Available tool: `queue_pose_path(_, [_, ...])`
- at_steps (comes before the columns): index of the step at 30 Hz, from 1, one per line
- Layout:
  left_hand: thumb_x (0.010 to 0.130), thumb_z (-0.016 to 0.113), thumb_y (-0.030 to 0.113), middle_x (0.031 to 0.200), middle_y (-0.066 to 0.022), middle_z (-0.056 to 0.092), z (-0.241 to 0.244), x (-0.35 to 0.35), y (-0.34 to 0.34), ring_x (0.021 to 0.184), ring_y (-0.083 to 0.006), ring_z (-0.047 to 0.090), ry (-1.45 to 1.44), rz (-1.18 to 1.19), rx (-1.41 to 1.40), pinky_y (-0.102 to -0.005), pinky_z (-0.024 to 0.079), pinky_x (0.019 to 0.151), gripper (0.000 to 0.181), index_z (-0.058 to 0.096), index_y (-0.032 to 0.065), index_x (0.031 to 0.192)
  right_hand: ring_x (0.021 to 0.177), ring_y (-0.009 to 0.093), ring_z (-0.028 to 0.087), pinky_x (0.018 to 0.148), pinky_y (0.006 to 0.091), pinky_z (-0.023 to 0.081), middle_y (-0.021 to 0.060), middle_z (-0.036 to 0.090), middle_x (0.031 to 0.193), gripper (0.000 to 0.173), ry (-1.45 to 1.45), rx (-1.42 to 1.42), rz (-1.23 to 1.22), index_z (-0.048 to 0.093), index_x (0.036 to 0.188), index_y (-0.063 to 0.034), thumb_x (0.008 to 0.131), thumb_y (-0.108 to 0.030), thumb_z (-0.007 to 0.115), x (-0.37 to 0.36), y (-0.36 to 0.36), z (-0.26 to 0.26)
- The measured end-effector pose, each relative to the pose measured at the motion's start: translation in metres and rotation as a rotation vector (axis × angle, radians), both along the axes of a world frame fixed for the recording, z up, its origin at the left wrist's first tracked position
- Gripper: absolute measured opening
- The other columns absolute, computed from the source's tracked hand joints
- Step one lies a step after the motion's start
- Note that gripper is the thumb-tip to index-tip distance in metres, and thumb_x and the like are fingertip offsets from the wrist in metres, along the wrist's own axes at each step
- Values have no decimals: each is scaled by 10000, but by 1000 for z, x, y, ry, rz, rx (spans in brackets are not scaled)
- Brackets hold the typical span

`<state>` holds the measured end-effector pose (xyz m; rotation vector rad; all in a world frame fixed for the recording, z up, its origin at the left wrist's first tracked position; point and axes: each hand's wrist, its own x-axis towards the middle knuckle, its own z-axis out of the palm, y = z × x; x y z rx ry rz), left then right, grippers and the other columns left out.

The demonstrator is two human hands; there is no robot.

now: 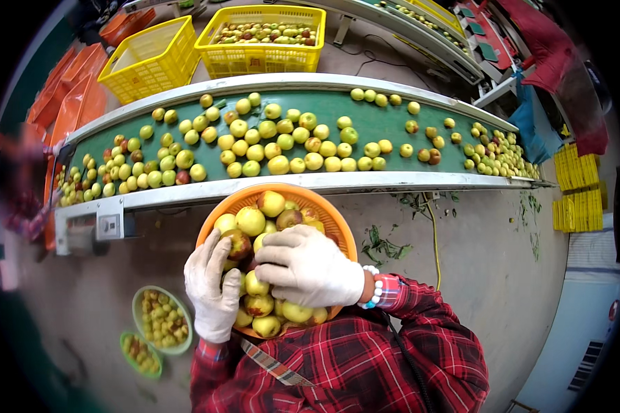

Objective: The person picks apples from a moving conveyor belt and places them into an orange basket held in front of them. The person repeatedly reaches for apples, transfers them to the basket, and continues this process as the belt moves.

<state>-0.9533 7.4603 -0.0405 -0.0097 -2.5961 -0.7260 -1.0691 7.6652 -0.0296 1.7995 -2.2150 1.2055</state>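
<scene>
In front of my body is an orange plastic basket heaped with yellow-green fruits that look like jujubes, some with reddish-brown patches. My left hand, in a whitish glove, lies over the basket's left side, its fingers beside a brown-patched fruit. Reaching across from the right, my gloved right hand rests on the fruits in the middle. Its fingertips curl down among them, so whether it grips one is hidden. The far rim of the basket is close against the near rail of a green conveyor belt.
Many loose fruits lie on the belt, densest at both ends. Behind it stand two yellow crates, the right one holding fruit. Two green basins of fruit sit on the floor at left. Another person is at the belt's left end.
</scene>
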Motion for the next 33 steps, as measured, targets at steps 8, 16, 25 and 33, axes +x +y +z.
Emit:
queue_pose_path(8, [1007,592,420,1405,-233,596,23,-5,31,1281,-399,571,4,-41,-149,-621,287,1181,517,616,33,1349,1113,259,612,961,456,461,53,627,1096,373,22,-29,-66,630,1010,-118,705,-249,799,1,33,6])
queue_pose_path(16, [1009,548,489,1437,-269,546,34,-11,76,1329,-457,489,-92,-45,-273,-621,283,1171,566,624,16,1309,958,324,683,877,419,535,99,705,997,270,-54,-357,-328,687,953,-76,745,-203,803,-29,96,12])
queue_pose_path(25, [1010,560,476,1471,-238,548,43,-12,105,1324,-441,504,-64,-4,-167,-533,373,1120,544,659,33,1308,1151,328,645,1007,405,519,135,675,1198,334,-175,-334,-1359,690,1143,-65,819,5,727,-148,233,-144])
queue_pose_path(33, [978,587,446,1446,-260,556,40,-19,128,1305,-457,514,-66,7,-109,-545,384,1108,525,675,19,1269,988,277,719,892,406,576,112,729,1074,452,-304,203,-1384,707,1249,-104,806,-44,774,-238,313,-153])
